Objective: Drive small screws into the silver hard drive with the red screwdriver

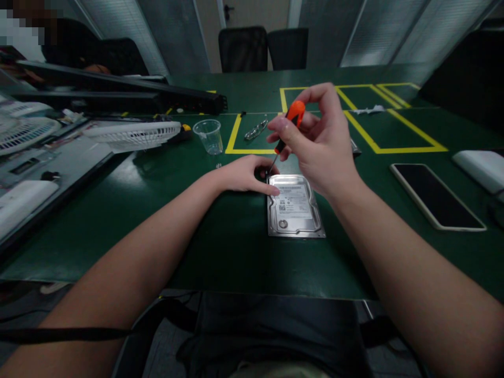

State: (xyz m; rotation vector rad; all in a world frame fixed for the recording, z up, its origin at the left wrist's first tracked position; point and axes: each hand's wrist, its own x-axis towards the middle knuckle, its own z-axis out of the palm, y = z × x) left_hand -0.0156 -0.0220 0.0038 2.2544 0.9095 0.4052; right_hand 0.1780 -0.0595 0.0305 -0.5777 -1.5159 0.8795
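A silver hard drive (297, 210) lies flat on the green table in front of me, its printed label facing up. My left hand (247, 176) grips its far left corner, thumb on the label side and fingers curled past the edge. In my right hand (323, 144) is a screwdriver (295, 111) with an orange and black handle, held tilted. Its thin shaft points down to the drive's far left corner, close to my left fingers. Whether the tip sits in a screw is too small to tell.
Beyond my left hand stand a clear plastic cup (209, 137) and a small shiny metal part (256, 130). White fans (136, 131) and long black panels (118, 100) crowd the left. A phone (437, 197) lies at right, near a white object (482, 168). Yellow tape (413, 150) marks the table.
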